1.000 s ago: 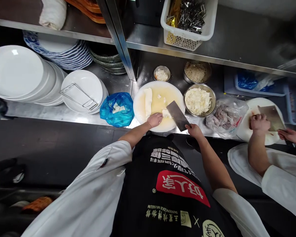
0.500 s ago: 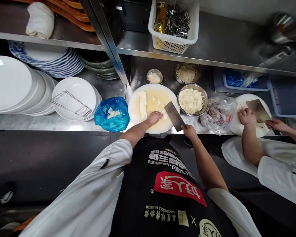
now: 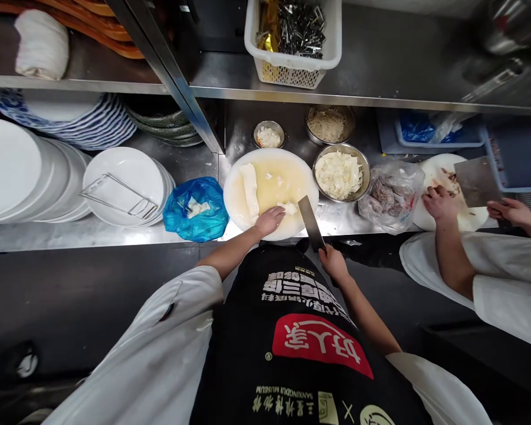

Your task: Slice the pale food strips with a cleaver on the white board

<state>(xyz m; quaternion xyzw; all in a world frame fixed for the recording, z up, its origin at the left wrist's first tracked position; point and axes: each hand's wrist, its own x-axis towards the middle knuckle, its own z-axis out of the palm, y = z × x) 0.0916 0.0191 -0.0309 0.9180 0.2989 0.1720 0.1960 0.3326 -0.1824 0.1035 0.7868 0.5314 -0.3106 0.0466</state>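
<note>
My left hand lies flat, fingers extended, at the near edge of a round white cutting board, its fingertips beside a small pile of white cut pieces. My right hand grips the handle of a cleaver, whose blade lies over the board's right edge, apart from the pile. A long pale strip rests on the board's left side. Right of the board stands a metal bowl of shredded white food. Behind are a bowl of noodle-like shreds and a smaller bowl of white bits.
A blue plastic bag and stacked plates stand left. To the right are a clear bag of dark meat and a co-worker's board, hands and cleaver. A metal shelf overhangs the counter.
The cleaver has turned more upright and drawn away from the white pieces. My left hand has pulled back slightly from the pile. The camera view has shifted. The co-worker's cleaver has moved.
</note>
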